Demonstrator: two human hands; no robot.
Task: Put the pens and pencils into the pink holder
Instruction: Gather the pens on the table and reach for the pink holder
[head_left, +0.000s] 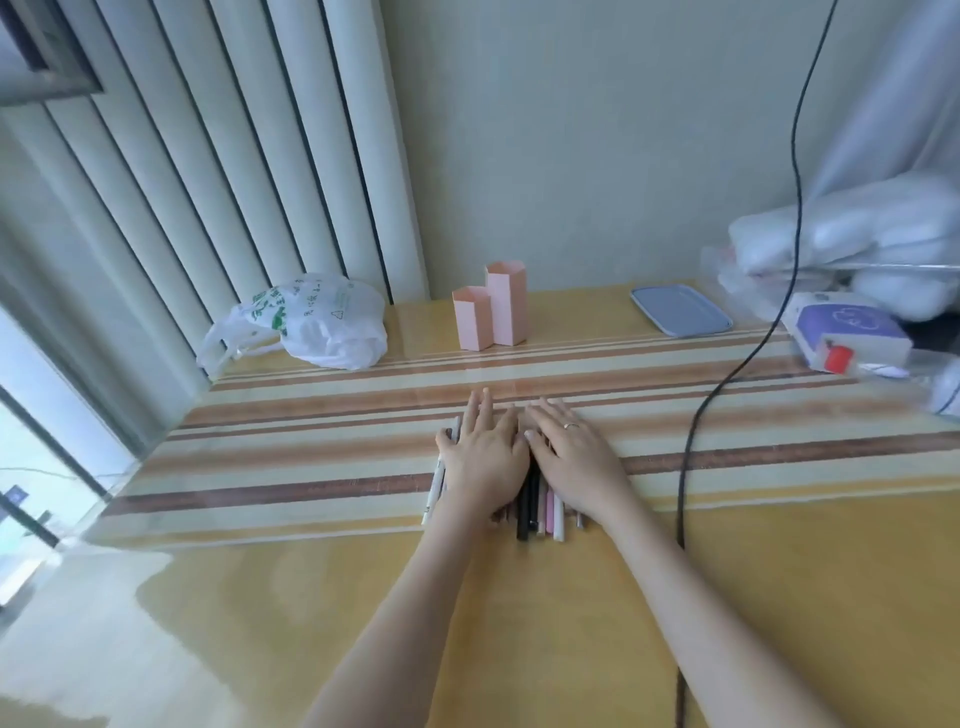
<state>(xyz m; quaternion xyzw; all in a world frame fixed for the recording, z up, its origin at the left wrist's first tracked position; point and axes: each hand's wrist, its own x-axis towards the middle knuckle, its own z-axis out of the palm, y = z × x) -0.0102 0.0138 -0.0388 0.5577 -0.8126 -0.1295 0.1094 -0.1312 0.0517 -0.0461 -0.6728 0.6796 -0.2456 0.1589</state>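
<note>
Several pens and pencils lie side by side on the striped table, pointing away from me, in white, black and pink. My left hand lies flat on the left part of the row, fingers straight. Beside it, my right hand, wearing a ring, rests flat on the right part. A white pen shows at the left edge of the row. The pink holder, made of two hexagonal tubes of unequal height, stands upright near the far wall, well beyond both hands.
A white plastic bag sits at the back left. A grey-blue tray lies at the back right, with a tissue pack and wrapped white bundles beyond it. A black cable hangs down across the table's right side.
</note>
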